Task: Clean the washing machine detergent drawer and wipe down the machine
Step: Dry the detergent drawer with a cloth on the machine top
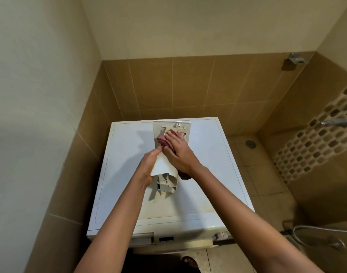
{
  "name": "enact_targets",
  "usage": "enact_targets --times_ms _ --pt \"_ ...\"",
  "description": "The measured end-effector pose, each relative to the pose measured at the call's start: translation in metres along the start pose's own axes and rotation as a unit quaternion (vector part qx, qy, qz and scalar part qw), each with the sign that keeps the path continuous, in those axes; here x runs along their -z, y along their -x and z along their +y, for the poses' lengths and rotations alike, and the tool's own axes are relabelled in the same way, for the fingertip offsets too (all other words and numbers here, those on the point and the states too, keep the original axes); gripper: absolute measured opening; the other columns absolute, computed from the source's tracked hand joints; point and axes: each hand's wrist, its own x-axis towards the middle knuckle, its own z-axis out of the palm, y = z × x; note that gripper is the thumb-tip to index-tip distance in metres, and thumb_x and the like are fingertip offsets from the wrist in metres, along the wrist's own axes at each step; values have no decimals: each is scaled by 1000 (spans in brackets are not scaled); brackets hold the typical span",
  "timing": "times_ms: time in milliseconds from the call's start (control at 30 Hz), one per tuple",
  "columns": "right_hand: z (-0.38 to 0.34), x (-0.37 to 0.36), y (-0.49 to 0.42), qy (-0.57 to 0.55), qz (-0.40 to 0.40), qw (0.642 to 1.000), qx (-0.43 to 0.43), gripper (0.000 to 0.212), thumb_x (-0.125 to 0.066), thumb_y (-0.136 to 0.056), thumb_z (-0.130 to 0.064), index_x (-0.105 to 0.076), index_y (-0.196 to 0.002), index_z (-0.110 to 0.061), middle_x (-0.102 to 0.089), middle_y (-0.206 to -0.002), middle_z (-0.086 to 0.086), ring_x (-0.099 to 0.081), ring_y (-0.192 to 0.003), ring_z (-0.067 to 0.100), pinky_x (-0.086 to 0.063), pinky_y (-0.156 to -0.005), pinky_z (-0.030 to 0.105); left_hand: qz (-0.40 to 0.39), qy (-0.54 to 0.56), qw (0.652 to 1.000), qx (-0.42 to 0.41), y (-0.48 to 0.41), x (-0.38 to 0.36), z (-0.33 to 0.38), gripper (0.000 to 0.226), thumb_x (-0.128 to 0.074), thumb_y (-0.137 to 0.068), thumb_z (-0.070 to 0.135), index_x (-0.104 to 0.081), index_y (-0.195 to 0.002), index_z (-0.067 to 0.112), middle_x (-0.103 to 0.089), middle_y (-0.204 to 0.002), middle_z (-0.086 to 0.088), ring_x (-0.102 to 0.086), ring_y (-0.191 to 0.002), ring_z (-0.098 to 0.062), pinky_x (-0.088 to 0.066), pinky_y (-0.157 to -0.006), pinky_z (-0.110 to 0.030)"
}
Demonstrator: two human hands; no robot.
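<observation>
— Floor tiles and a sandalled foot come nearest, close against the washing machine. What is that dark gap in its front panel?

— That is the empty drawer slot, at the left of the front. The detergent drawer is out and lies lengthwise on the machine's flat top. I take the top to serve as a bench, so both hands can reach it.

— Why is the left hand at the side?

— It steadies the drawer. The thumb lies along the upper face and the fingers are tucked under the left edge, out of sight. I judge it a pinch on that edge, bracing against the rubbing.

— And the right hand?

— It lies flat on a reddish cloth, fingers straight and slightly spread, pressing it onto the drawer's far half. A tail of cloth shows by the wrist. Spread fingers load more of the cloth, I think.

— How far along is the job?

— The drawer is being wiped. The machine looks not yet done, with yellowish staining near its front edge.

— And beyond?

— Brown wall tiles. To the right are a floor drain and a wall tap, well apart from the machine.
</observation>
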Motion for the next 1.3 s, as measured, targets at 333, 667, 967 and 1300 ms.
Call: enact_targets --times_ms 333,667,967,1300 --pt "0 -32 69 127 6 987 95 52 -15 -101 -35 -11 -150 -19 2 -156 -6 18 -142 0 8 -119 26 -5 -18 999 -28 6 2 -33 37 -34 -104 41 -65 -112 22 -75 -85 -1 -71 -70 -17 -54 -55 -26" --pt "22 -34 5 149 55 987 -6 57 -17 -100 -38 -16 -152 -15 -8 -160 2 7 -147 15 0 -121 35 37 -138 985 -97 5 1 -43 62 -33 -97 57 -46 -141 15 -50 -136 7 -46 -127 -12 -34 -108 -28" --pt "16 -52 94 110 42 989 84 51 -22 -101 -30 -20 -151 -17 -7 -160 -1 2 -148 14 -5 -121 32 126 -181 945 -243 -1 -2 -40 32 -40 -103 30 -61 -126 21 -67 -120 -1 -61 -112 -15 -48 -91 -23" --pt "19 -22 18 67 44 997 -10 50 -28 -104 -32 -18 -152 -19 -7 -159 -5 15 -142 8 -9 -120 31 145 -341 873 -317 0 2 -59 39 -44 -102 11 -50 -140 17 -61 -131 -8 -59 -116 -23 -40 -93 -19"
